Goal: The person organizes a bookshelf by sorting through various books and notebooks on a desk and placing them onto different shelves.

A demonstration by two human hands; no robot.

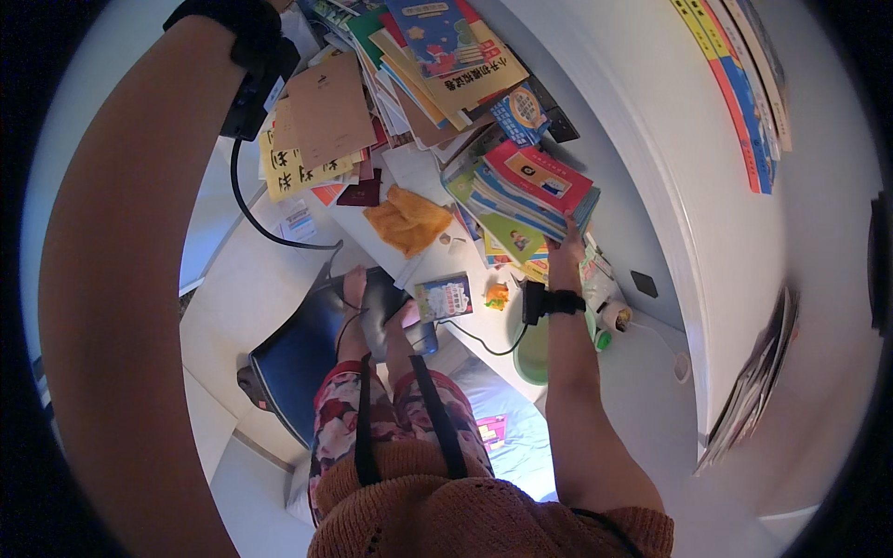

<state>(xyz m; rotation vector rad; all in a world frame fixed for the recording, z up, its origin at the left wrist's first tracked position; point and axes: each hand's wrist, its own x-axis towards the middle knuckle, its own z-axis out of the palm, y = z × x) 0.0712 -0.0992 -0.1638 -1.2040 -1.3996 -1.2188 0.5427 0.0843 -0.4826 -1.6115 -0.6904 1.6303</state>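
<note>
My right hand (pixel 569 246) is closed on the near right edge of a stack of books (pixel 535 191) on the white desk. A red book lies on top, above several blue-edged and green ones. The fingers are partly hidden by the books. Across the left side my left arm stretches up, and only a sliver of my left hand (pixel 282 5) shows at the top edge, its fingers out of sight. Below it are a brown folder (pixel 330 110) and a pile of papers and books (pixel 456 84). Each wrist wears a black strap with a small device.
An orange cloth (pixel 406 220), a small boxed book (pixel 444 298) and an orange toy (pixel 497 297) lie on the desk. A green basin (pixel 532 353) stands by my right forearm. My bare feet are on a dark blue chair (pixel 293 358). Books line a shelf (pixel 651 167) at right.
</note>
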